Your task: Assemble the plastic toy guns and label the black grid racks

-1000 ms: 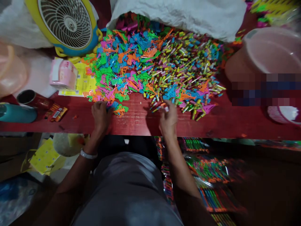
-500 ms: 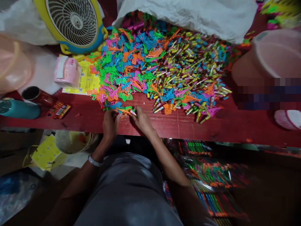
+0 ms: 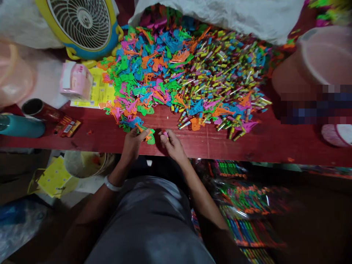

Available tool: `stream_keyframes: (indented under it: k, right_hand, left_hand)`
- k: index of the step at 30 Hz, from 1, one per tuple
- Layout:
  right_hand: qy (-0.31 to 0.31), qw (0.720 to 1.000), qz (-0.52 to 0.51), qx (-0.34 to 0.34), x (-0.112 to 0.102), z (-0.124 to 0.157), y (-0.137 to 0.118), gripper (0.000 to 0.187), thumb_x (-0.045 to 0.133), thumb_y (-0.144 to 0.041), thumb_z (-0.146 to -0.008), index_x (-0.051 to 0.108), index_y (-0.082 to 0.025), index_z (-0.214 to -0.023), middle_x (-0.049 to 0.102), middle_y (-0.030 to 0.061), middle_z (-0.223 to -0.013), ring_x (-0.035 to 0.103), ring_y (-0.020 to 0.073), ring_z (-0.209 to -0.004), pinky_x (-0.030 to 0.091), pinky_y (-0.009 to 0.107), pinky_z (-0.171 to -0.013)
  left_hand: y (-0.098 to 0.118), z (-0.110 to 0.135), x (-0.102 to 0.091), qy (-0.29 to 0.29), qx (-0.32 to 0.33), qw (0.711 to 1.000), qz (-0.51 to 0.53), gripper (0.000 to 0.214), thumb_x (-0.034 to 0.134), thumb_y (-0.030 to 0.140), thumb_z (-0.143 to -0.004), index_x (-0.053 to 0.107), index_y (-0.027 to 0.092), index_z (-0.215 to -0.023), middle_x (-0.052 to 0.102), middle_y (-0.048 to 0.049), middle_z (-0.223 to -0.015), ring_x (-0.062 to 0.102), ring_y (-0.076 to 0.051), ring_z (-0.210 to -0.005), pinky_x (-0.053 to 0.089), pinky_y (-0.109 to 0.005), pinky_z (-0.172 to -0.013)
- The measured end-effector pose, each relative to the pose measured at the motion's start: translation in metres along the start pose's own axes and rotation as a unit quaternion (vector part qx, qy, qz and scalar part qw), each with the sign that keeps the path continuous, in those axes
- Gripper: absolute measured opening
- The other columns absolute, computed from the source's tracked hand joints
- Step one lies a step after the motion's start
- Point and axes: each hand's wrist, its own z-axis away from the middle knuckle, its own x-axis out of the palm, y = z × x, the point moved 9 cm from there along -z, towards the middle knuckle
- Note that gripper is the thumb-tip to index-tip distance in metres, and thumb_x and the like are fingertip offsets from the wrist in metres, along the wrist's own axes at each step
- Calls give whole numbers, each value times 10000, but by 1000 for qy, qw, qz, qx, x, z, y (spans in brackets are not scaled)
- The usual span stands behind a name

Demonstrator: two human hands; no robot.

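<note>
A big heap of coloured plastic toy pieces (image 3: 154, 69) and small coloured tubes (image 3: 222, 77) covers the far half of the red table (image 3: 247, 146). My left hand (image 3: 132, 143) is at the table's front edge, its fingers closed on a green and orange plastic piece (image 3: 148, 136). My right hand (image 3: 171, 143) is right beside it, pinching a small pink tube (image 3: 165, 133). The two hands are a few centimetres apart, just in front of the heap.
A yellow and blue fan (image 3: 82, 25) stands at the back left, a white sack (image 3: 220, 14) behind the heap. A pink packet (image 3: 75, 80), a can (image 3: 35, 108), a teal bottle (image 3: 19, 126) lie left; pink tubs (image 3: 321, 55) right. Packed toys (image 3: 242, 205) lie below the table.
My right hand came left from the tube pile to meet my left hand. Both hands then drew back toward the table's front edge, each holding a piece.
</note>
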Motion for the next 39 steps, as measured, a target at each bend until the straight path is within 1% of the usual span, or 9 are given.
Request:
stream_keyframes:
  k: [5, 12, 22, 27, 30, 33, 36, 38, 39]
  right_hand:
    - [-7, 996, 78, -50, 1, -3, -4, 417, 450, -642, -998, 534, -244, -904, 538, -4, -785, 532, 172, -761, 415, 288, -711]
    - [-26, 993, 98, -53, 4, -3, -3, 334, 455, -556, -1013, 544, -240, -951, 587, 12, -850, 564, 183, -822, 440, 288, -753]
    - [-59, 998, 22, -21, 8, -1, -6, 459, 431, -647, -1010, 490, -241, -805, 489, -28, -727, 464, 139, -673, 379, 275, -659]
    - [-84, 995, 61, -1, 11, -2, -3, 496, 392, -685, -1004, 455, -242, -790, 464, -37, -695, 429, 135, -642, 349, 280, -632]
    - [-124, 988, 88, -2, 21, 3, -1, 490, 405, -685, -997, 464, -241, -799, 481, -37, -693, 433, 134, -631, 347, 280, -624]
    - [-136, 989, 57, 9, 28, 10, 7, 508, 379, -701, -994, 463, -241, -793, 497, -34, -682, 441, 132, -613, 363, 275, -605]
    - [-66, 994, 92, 11, 4, 8, 12, 512, 388, -699, -990, 476, -238, -784, 500, -25, -683, 461, 142, -636, 387, 277, -611]
    - [45, 987, 157, -15, -38, 1, 6, 486, 380, -663, -1005, 530, -231, -841, 539, 1, -751, 510, 170, -726, 449, 303, -690]
    - [113, 974, 194, -33, -65, -1, -1, 464, 383, -641, -1011, 565, -225, -913, 570, 25, -822, 539, 193, -806, 483, 336, -762]
  left_hand:
    - [8, 5, 9, -14, 1, 1000, -1, 255, 843, 359, -697, 679, 173, -757, 672, 20, -710, 580, -125, -665, 462, -254, -673]
    - [14, 7, 18, -34, 6, 999, -18, 283, 844, 399, -699, 681, 175, -756, 681, 10, -708, 605, -141, -684, 478, -274, -697]
    - [11, 4, 14, -21, 16, 999, -36, 240, 829, 338, -725, 643, 187, -738, 599, 37, -674, 548, -116, -657, 443, -257, -678]
    - [8, 2, 17, -31, 28, 999, -6, 246, 825, 344, -734, 637, 192, -777, 594, 31, -728, 535, -112, -673, 454, -259, -685]
    - [1, 3, 16, -15, 42, 999, 15, 272, 818, 361, -746, 603, 197, -778, 564, 38, -737, 513, -103, -678, 450, -249, -681]
    - [-10, 3, 20, -24, 32, 999, -34, 313, 789, 422, -781, 568, 201, -776, 542, 37, -734, 504, -107, -670, 454, -256, -673]
    - [-7, -3, 27, -75, 55, 985, -143, 274, 685, 455, -874, 588, 201, -844, 576, 8, -780, 555, -143, -724, 491, -292, -723]
    - [14, -11, 19, -55, 135, 957, -252, 198, 617, 394, -924, 622, 201, -967, 632, -44, -912, 613, -196, -876, 517, -351, -850]
    - [27, -14, 10, -23, 176, 931, -320, 188, 606, 352, -927, 630, 202, -1038, 648, -79, -1008, 620, -231, -987, 508, -394, -932]
